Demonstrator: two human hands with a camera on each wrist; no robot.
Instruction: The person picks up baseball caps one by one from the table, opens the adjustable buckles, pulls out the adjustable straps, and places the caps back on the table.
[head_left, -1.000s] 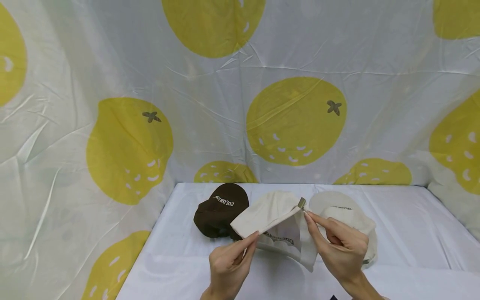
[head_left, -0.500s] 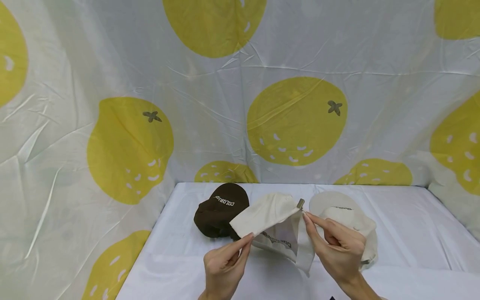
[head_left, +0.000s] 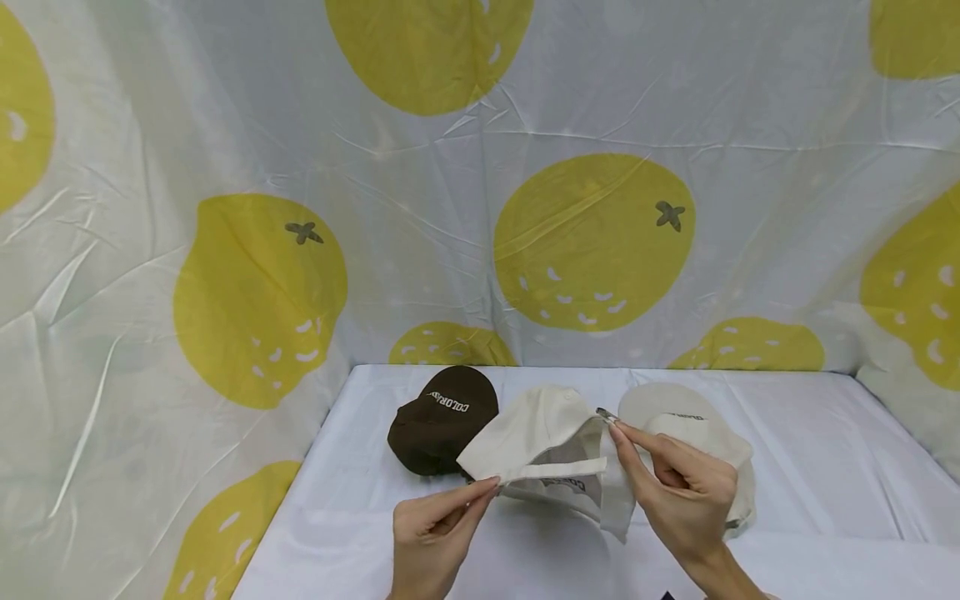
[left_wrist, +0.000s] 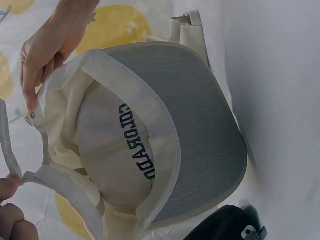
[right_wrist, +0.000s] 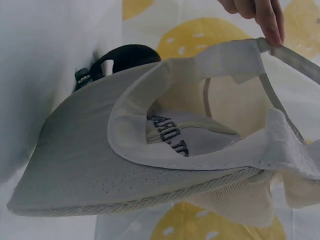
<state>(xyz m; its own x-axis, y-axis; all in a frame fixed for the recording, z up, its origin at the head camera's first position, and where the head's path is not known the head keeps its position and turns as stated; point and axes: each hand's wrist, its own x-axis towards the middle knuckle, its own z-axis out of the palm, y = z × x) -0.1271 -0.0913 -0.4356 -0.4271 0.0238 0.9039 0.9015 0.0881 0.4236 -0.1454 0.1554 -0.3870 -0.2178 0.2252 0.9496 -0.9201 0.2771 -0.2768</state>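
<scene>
Between my hands is a cream baseball cap (head_left: 528, 429), its back opening turned toward me. The left hand (head_left: 441, 533) pinches the base of the cap's narrow strap (head_left: 558, 470), whose far end sticks out loose across the opening. With thumb and forefinger, the right hand (head_left: 678, 492) pinches the opposite edge beside a small metal buckle (head_left: 605, 414). In the left wrist view, the grey underside of the brim (left_wrist: 200, 135) and reversed dark lettering (left_wrist: 135, 142) inside the crown show. The right wrist view shows the sweatband (right_wrist: 135, 115); the right hand is out of that frame.
A dark brown cap (head_left: 442, 417) lettered in white lies on the white-covered table (head_left: 330, 500) at left. Another pale cap (head_left: 667, 402) lies behind my right hand, partly hidden. A lemon-print cloth (head_left: 420, 250) hangs behind and at the sides.
My left hand has moved left and slightly down. The strap, earlier not seen loose, now stretches free across the opening, away from the buckle. The buckle has tipped over; the right hand barely moved.
</scene>
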